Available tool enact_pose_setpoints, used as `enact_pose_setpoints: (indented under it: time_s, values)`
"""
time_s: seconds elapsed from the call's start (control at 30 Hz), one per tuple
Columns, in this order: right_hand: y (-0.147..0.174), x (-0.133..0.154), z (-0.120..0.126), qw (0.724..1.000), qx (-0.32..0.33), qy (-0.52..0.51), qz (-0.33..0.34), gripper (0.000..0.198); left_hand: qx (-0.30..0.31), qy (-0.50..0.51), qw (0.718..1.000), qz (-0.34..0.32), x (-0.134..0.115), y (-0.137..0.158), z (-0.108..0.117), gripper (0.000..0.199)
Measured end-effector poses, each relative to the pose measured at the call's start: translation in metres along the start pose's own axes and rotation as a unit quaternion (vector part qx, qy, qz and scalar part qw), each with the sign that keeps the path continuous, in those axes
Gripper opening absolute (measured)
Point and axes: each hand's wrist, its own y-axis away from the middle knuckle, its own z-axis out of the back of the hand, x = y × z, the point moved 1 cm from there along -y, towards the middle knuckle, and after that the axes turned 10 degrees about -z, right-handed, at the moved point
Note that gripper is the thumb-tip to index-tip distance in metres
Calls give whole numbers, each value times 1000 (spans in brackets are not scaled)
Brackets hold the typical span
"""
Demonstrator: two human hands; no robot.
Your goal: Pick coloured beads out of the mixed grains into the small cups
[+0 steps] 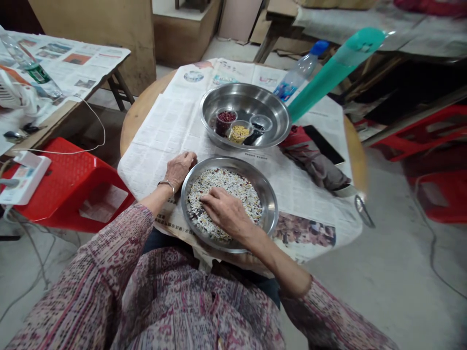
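Note:
In front of me on the round table stands a steel basin (273,214) holding mixed white grains (239,187) with dark, red and yellow bits among them. My right hand (224,209) reaches into it, thumb and fingers pinched together at the grains; what lies between the fingertips is too small to name. My left hand (178,169) rests on the newspaper against the basin's left side, its fingers curled closed and the tips hidden. Behind is a larger steel basin (280,116) with clear cups of red beans (226,116), yellow kernels (240,132) and dark beans (259,125).
A bottle with a blue cap (301,70) and a long green tube (335,73) stand at the back right. A cloth bundle (312,158) and a black phone (324,144) lie below them. At left, a red stool (69,184) bears a power strip (27,177).

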Motion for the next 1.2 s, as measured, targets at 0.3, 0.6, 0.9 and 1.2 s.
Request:
enact_pose_setpoints:
  time_s: [0.3,0.6,0.9,1.2]
  values:
    - [17,-51,18,989,-71,5,-131,18,3,-1,1000,-3,0,-1,1,17]
    - [36,-36,17,989,-75,4,-128,14,12,-4,1000,4,0,-2,1,16]
    - [11,-13,16,993,-71,17,-88,18,1,12,1000,1,-1,-1,1,17]
    - [0,-10,3,993,-44,71,-88,20,-5,7,1000,-6,0,-1,-1,17]
